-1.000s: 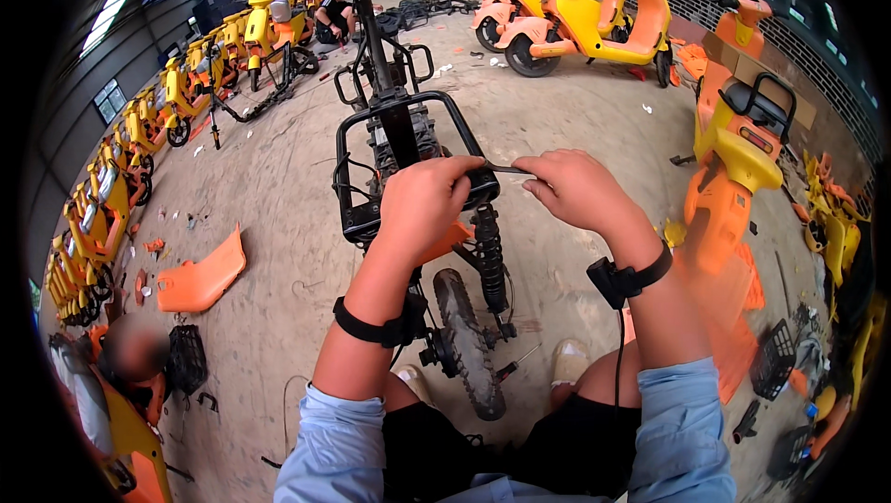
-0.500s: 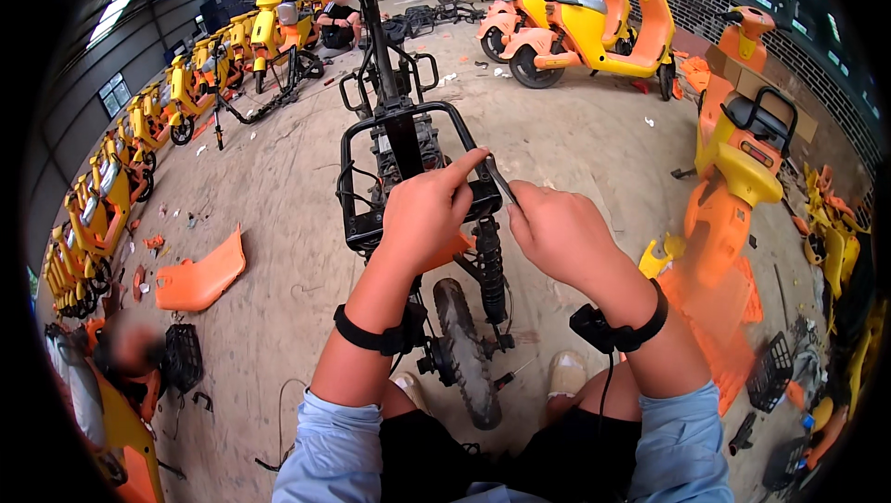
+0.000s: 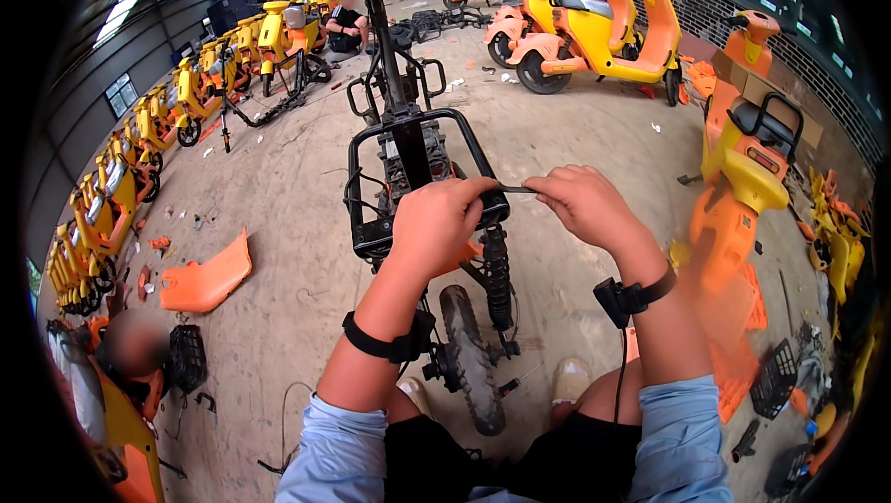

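Observation:
A stripped black scooter frame (image 3: 355, 178) stands in front of me, its treaded wheel (image 3: 471, 364) between my feet and a coil shock absorber (image 3: 497, 271) beside it. At the right corner of its tubular rear rack is a thin dark wrench (image 3: 513, 189). My right hand (image 3: 587, 204) pinches the free end between thumb and fingers. On the other end, against the rack corner, press the closed fingertips of my left hand (image 3: 432, 217). Those fingers hide the wrench's head and whatever it sits on.
An orange body panel (image 3: 208, 273) lies on the floor at left. Yellow-orange scooters (image 3: 594, 34) stand at the far right, others in a long row (image 3: 139, 141) at left. A partly stripped scooter (image 3: 733, 187) and loose parts lie at right. A person (image 3: 345, 25) sits farther back.
My right hand has swung the wrench's free end outward to the right, so the wrench now lies nearly level. My left fingertips stay at the rack corner. The view has shifted slightly.

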The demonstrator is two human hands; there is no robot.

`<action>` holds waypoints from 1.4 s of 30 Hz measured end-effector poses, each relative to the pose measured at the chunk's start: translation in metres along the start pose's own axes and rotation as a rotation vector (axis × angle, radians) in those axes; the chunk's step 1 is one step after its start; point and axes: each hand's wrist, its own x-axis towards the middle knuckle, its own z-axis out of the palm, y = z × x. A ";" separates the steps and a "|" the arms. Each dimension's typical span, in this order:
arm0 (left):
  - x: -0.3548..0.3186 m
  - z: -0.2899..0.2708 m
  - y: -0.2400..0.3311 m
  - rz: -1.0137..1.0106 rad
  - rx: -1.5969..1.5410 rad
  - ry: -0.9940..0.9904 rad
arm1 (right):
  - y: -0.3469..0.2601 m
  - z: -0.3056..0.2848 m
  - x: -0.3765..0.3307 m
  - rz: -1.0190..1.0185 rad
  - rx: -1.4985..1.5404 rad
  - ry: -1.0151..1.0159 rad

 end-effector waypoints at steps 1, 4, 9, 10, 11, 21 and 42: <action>0.000 0.000 0.000 0.008 0.003 0.008 | 0.000 0.002 0.000 0.011 -0.009 0.014; 0.000 0.003 -0.003 0.022 -0.004 0.032 | -0.007 0.003 0.003 0.024 -0.054 0.008; 0.000 0.006 -0.005 0.028 0.007 0.052 | -0.049 -0.007 0.003 0.176 -0.119 -0.172; -0.001 0.005 -0.005 0.016 0.006 0.051 | -0.061 -0.008 0.003 0.206 -0.165 -0.216; 0.000 0.005 -0.004 0.011 0.001 0.050 | -0.072 -0.008 0.002 0.215 -0.197 -0.198; -0.001 0.004 -0.002 -0.004 -0.045 0.122 | -0.132 0.006 0.010 0.336 -0.171 -0.078; -0.002 0.008 -0.006 0.095 0.052 0.142 | -0.006 -0.002 0.008 0.159 0.151 -0.048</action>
